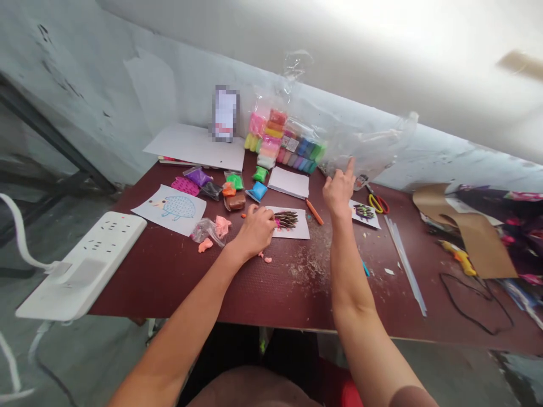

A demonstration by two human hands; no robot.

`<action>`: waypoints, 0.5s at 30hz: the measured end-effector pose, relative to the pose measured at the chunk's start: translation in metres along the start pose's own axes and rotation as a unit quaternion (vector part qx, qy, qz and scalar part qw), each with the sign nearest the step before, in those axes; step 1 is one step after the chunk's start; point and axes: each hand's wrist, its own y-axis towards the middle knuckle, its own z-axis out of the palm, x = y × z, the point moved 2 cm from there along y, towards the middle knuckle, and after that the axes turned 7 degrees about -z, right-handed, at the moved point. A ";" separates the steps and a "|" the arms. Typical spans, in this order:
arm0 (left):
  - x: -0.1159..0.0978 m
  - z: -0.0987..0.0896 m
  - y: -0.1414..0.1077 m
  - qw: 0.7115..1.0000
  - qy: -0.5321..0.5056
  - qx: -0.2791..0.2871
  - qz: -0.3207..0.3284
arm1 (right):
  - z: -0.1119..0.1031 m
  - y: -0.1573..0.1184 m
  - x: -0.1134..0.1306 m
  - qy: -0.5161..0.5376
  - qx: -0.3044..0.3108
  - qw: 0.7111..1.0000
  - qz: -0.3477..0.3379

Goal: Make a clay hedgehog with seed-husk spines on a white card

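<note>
My left hand [255, 230] rests over the left edge of a small white card [300, 230], its fingers curled down. What lies under those fingers is hidden. Beside the fingertips, a cluster of dark brown spiky pieces [287, 220] with pink bits sits on the card. My right hand [340, 189] is raised in front of a clear plastic bag [373, 150], index finger stretched out and nothing visible in it. Pink clay [222, 226] lies left of my left hand, next to a crumpled clear wrapper [205, 230]. An orange pen [314, 211] lies between the hands.
Packs of coloured clay [282, 141] stand against the wall. A hedgehog drawing [178, 208] and a power strip [91, 265] are at left. Scissors [377, 204], clear glue sticks [406, 265], a yellow glue gun [460, 258] and brown cardboard [479, 237] lie at right.
</note>
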 end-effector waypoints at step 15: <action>-0.004 -0.003 -0.003 1.000 0.001 -0.008 0.011 | 0.000 -0.016 0.015 -0.047 0.143 0.989 0.011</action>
